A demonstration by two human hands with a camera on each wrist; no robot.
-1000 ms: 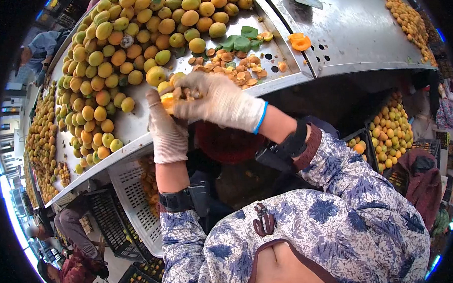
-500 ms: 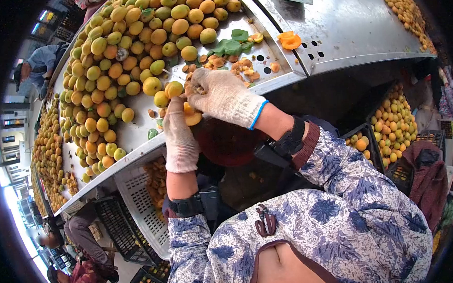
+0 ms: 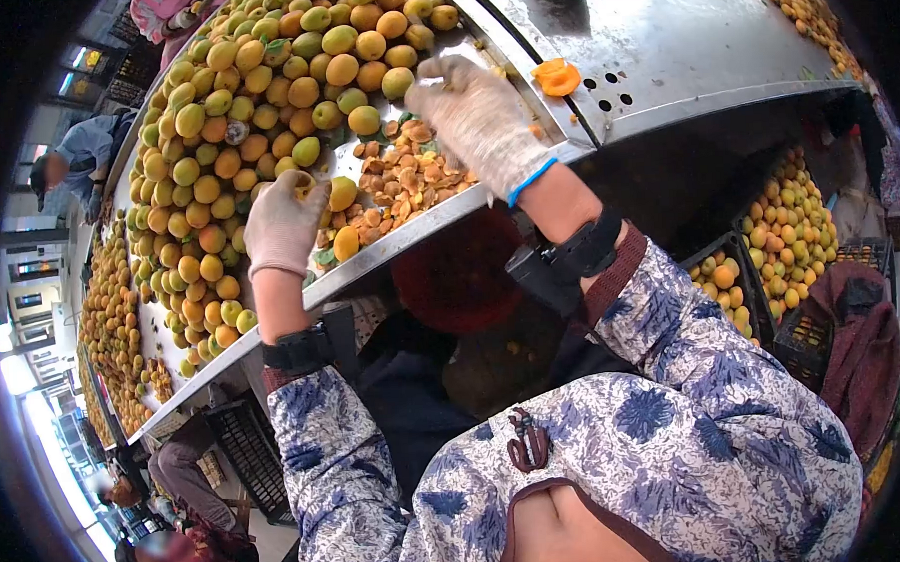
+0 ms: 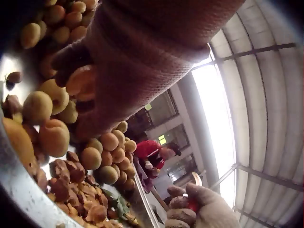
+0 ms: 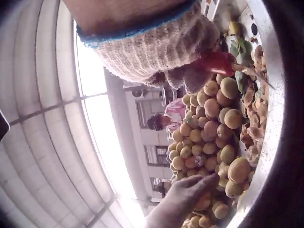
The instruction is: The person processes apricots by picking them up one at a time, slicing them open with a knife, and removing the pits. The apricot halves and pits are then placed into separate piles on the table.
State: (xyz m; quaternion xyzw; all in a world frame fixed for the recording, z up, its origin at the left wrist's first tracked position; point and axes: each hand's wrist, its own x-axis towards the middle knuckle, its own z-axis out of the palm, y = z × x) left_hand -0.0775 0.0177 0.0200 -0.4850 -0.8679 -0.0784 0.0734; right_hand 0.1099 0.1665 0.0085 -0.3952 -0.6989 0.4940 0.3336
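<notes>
My gloved left hand [image 3: 288,227] is over the near edge of the apricot pile [image 3: 198,171], its fingers curled round an apricot [image 4: 81,81] that shows orange in the left wrist view. Loose apricots lie beside it, one a yellow apricot [image 3: 346,243] by the table rim. Farther right, my gloved right hand [image 3: 474,107] is raised above a heap of brown stones and scraps [image 3: 407,178]. It grips a small knife by its red handle [image 5: 216,64]; the thin blade [image 5: 256,76] points toward the scraps in the right wrist view.
A metal rim [image 3: 409,233] edges the table on my side. An orange opened apricot [image 3: 557,77] sits by the drain holes. Crates of apricots [image 3: 780,235] stand low at the right; a dark red tub [image 3: 455,276] is below the rim. Other people work at the left.
The hands, together over an opened apricot a second ago, have parted. My left hand moved left to the pile, my right hand up and right. The opened apricot is gone from between them.
</notes>
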